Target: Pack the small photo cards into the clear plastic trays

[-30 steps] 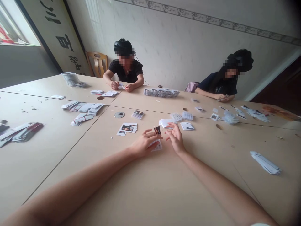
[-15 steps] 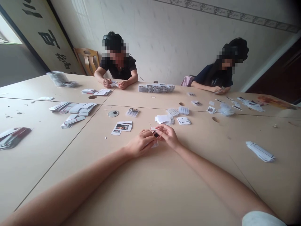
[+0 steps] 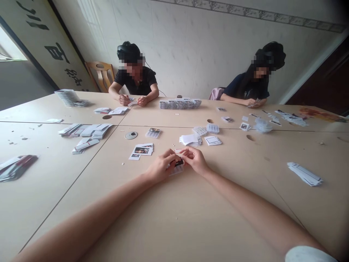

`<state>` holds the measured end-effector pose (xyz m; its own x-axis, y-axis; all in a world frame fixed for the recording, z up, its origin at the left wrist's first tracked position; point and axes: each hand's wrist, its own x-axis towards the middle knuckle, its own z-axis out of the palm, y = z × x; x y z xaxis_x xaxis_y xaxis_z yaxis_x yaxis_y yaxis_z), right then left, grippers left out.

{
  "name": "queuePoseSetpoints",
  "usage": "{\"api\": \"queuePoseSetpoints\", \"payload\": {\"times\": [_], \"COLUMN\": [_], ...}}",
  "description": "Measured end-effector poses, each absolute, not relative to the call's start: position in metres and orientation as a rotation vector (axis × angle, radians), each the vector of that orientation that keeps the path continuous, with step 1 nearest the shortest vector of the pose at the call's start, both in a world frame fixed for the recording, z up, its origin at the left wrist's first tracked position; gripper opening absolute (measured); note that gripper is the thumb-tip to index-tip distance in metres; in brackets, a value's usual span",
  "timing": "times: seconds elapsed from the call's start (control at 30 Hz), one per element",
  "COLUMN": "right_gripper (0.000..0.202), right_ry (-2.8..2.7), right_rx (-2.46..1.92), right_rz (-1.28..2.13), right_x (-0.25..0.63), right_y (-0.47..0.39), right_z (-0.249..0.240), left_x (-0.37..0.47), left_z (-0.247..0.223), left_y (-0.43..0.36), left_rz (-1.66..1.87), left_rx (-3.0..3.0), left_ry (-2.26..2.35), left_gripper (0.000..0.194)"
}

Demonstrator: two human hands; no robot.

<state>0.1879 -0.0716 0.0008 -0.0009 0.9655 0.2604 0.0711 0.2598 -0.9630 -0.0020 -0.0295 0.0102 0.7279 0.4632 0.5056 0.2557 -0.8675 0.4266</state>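
My left hand [image 3: 161, 166] and my right hand [image 3: 195, 159] meet over the beige table [image 3: 169, 214]. Between their fingertips they pinch a small dark photo card [image 3: 179, 162], held low with a pale card or sleeve [image 3: 176, 169] under it. A few printed photo cards [image 3: 142, 150] lie just to the left of my hands. Beyond my right hand sit a stack of white cards [image 3: 190, 139] and a single white framed card [image 3: 213, 140].
Two other people sit at the far side, each handling small cards. A row of clear cases [image 3: 180, 103] stands between them. Card piles lie at the left [image 3: 86, 131], far left [image 3: 15, 166], back left [image 3: 68, 97] and right [image 3: 304, 174]. A wooden chair [image 3: 101, 74] stands behind.
My right hand came in from the stack and joined the left on the dark card. The card went from upright to lying low between both hands. The view shifted slightly.
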Motion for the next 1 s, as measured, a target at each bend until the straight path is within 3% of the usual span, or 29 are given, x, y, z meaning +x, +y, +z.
{"api": "queuePoseSetpoints", "payload": {"times": [0.4,1.0], "right_gripper": [0.022,0.029], "right_ry": [-1.289,-1.319], "right_rx": [-1.14,-1.22], "right_rz": [0.815,0.781], "right_x": [0.1859,0.1872], "right_y": [-0.0726,-0.0772], "right_z": [-0.0049,0.0039], "left_x": [-0.0006,-0.0019], "left_z": [0.0118,0.0126], "left_y": [-0.022,-0.0243], "left_rz": [1.118,1.132], "left_rx": [2.277,2.31], "left_ry": [0.846,0.82], "left_gripper": [0.012,0.023]}}
